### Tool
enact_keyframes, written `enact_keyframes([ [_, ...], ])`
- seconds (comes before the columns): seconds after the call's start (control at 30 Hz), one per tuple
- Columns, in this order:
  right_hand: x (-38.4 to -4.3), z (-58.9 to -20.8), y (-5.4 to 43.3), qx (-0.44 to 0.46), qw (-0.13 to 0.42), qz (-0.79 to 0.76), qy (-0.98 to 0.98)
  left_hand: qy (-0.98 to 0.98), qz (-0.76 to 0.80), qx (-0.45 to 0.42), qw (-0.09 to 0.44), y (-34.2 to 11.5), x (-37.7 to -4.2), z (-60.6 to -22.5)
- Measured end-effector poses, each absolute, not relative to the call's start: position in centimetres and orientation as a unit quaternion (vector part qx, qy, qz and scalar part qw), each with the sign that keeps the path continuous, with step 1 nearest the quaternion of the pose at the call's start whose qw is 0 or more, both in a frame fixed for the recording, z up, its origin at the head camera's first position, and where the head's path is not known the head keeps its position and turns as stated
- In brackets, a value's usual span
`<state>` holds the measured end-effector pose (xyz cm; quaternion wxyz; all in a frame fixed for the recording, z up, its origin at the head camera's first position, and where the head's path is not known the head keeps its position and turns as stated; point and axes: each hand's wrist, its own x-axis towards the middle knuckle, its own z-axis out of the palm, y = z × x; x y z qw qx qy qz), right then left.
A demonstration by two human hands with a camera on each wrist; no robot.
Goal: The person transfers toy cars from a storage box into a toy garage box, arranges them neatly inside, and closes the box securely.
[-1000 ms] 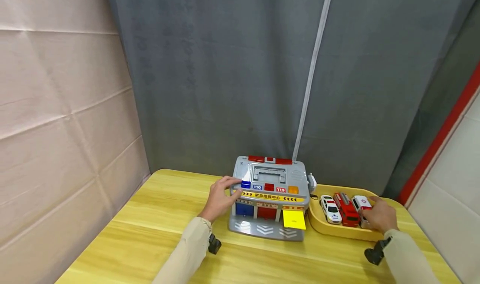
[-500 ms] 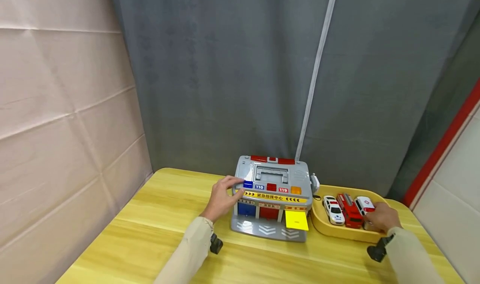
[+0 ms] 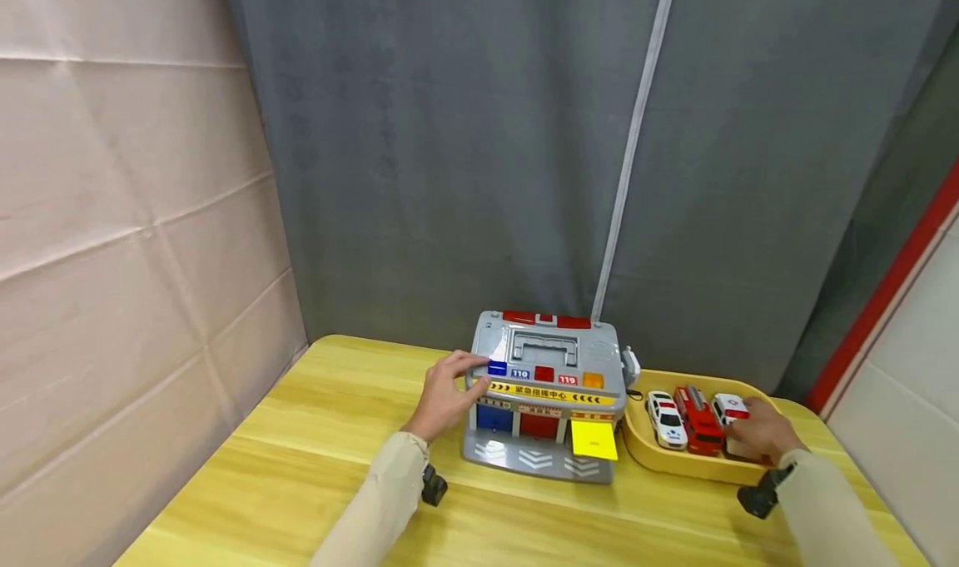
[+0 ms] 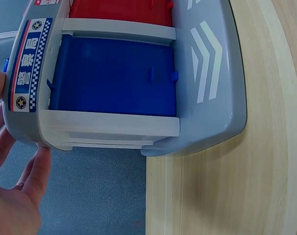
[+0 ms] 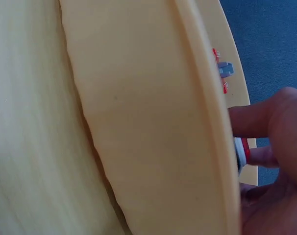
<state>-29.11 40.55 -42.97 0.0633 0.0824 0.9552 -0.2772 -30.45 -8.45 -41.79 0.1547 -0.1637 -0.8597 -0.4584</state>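
Right hand (image 3: 767,432) on the toy ambulance (image 3: 730,406), left hand (image 3: 444,392) at the toy station (image 3: 550,395)
Right fingers and thumb grip the ambulance, which sits in the yellow tray (image 3: 697,465), at the person's right-hand end; red fire engine (image 3: 700,427) beside it, white police car (image 3: 667,424) next along. Left hand not closed: fingers fairly straight, loosely touching the left end of the station's roof, a fingertip at the blue button (image 3: 497,368); cannot tell if it presses. Station upright on the wooden table (image 3: 300,467), just left of the tray. Blue door (image 3: 494,418) and red door (image 3: 539,426) down, yellow door (image 3: 594,440) sticking out above the ramp (image 3: 517,460)
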Motion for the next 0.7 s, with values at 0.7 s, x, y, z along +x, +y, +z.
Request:
enact_keyframes([
  [0.7, -27.7, -41.7, 41.3, 0.119, 0.144, -0.720, 0.668, -0.859, -0.466, -0.157, 0.145, -8.6, -30.7, -41.8],
])
